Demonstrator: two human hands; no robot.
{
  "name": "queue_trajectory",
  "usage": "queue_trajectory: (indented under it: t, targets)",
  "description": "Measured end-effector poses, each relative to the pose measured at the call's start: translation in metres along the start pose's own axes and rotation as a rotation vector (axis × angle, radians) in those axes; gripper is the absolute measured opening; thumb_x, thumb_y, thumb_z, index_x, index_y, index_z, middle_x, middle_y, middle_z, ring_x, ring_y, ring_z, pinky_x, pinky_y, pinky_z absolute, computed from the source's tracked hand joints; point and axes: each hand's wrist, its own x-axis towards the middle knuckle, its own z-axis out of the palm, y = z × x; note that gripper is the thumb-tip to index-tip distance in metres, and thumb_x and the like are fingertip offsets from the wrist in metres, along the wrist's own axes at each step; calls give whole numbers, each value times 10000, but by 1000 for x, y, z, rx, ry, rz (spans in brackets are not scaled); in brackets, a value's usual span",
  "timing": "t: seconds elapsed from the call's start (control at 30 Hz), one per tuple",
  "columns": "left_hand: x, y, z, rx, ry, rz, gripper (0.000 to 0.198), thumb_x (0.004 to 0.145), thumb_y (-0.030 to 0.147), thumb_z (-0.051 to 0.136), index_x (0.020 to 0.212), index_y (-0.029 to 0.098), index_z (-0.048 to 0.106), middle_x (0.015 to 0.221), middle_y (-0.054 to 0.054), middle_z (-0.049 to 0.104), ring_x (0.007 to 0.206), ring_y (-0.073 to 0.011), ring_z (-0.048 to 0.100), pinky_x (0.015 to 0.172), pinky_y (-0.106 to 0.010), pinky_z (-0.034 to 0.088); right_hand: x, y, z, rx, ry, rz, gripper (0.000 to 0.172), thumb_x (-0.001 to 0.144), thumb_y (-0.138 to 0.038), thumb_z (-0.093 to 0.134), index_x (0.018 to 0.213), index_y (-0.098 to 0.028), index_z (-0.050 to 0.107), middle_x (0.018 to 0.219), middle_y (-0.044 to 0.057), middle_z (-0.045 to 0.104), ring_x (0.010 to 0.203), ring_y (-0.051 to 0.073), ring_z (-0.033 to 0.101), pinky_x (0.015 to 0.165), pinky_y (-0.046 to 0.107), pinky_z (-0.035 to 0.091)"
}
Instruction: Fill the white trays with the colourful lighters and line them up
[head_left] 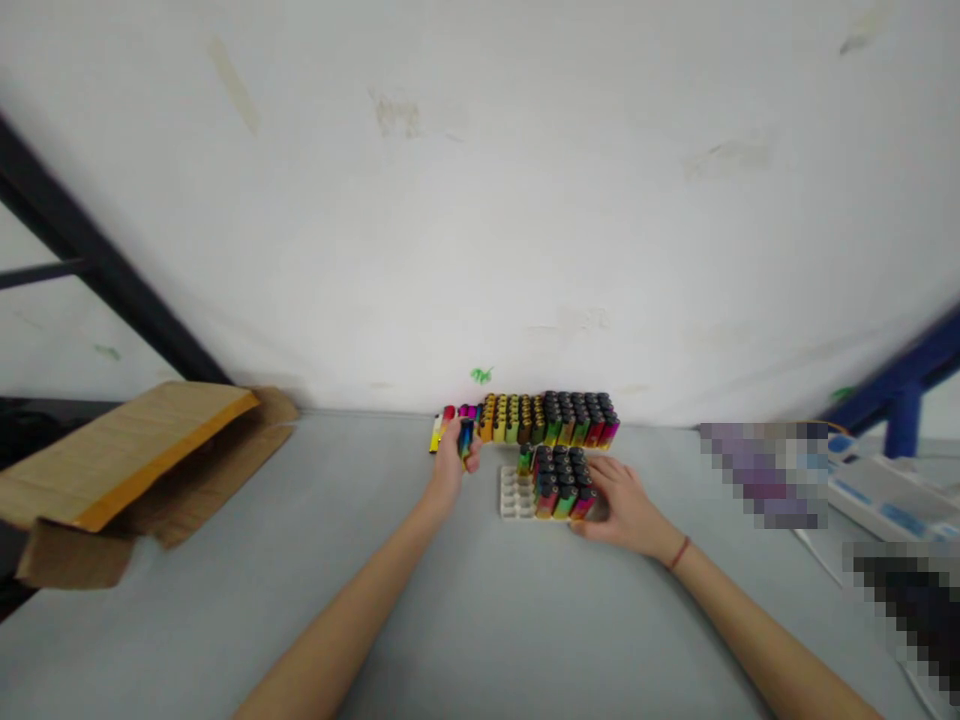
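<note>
My left hand [453, 462] is closed around a dark lighter [466, 436] with blue and yellow on it, held upright to the left of a white tray [517, 500]. Several black-topped lighters [564, 484] stand in the tray's right part, and bare slots show on its left. My right hand [624, 508] grips the tray's right end, thumb at the front corner and fingers along the side. Behind the tray stand rows of gold-topped lighters [511, 418] and more black-topped lighters [581, 418]. Pink, red and yellow lighters [439, 430] lie partly hidden behind my left hand.
An open cardboard box [135, 460] lies on the grey table [480, 620] at the left. A white wall [480, 220] rises behind the table. Blurred-out items [765, 475] and a white-and-blue object [885, 500] are on the right, near a blue metal frame [904, 410].
</note>
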Motion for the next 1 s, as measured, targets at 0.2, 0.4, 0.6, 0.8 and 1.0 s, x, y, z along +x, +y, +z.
queue_trajectory:
  t: [0.2, 0.4, 0.6, 0.8, 1.0]
  targets:
    - [-7, 6, 0, -40, 65, -188, 624, 854, 780, 472, 584, 228, 368, 437, 99, 230, 368, -50, 176, 382, -187, 173, -6, 3, 6, -15, 28, -19, 720, 785, -573, 766, 1367, -166, 646, 1372, 207, 671, 1279, 407, 583, 1071, 561, 434]
    - [-9, 13, 5, -105, 125, -247, 528, 935, 546, 424, 529, 221, 336, 422, 93, 185, 355, -49, 128, 370, -177, 115, -6, 4, 7, -32, 36, -27, 722, 800, -601, 738, 1365, -162, 644, 1380, 212, 666, 1272, 410, 588, 1070, 571, 433]
    - [-8, 20, 4, -181, 190, -238, 485, 968, 395, 316, 515, 221, 323, 415, 83, 180, 348, -58, 116, 364, -172, 113, -7, 5, 8, -37, 35, -39, 730, 814, -605, 729, 1376, -147, 639, 1385, 221, 661, 1290, 410, 581, 1080, 574, 429]
    - [-10, 16, 4, -195, 182, -200, 512, 944, 539, 399, 543, 227, 341, 432, 98, 184, 355, -54, 133, 363, -168, 134, -6, 6, 9, -43, 35, -36, 745, 809, -616, 737, 1383, -154, 635, 1398, 217, 656, 1298, 410, 577, 1088, 578, 427]
    - [-9, 14, 3, -185, 151, -224, 506, 925, 529, 391, 524, 228, 322, 418, 90, 179, 357, -56, 122, 364, -171, 121, -6, 5, 8, -34, 32, -29, 729, 806, -611, 742, 1369, -159, 640, 1404, 210, 656, 1304, 404, 574, 1095, 566, 422]
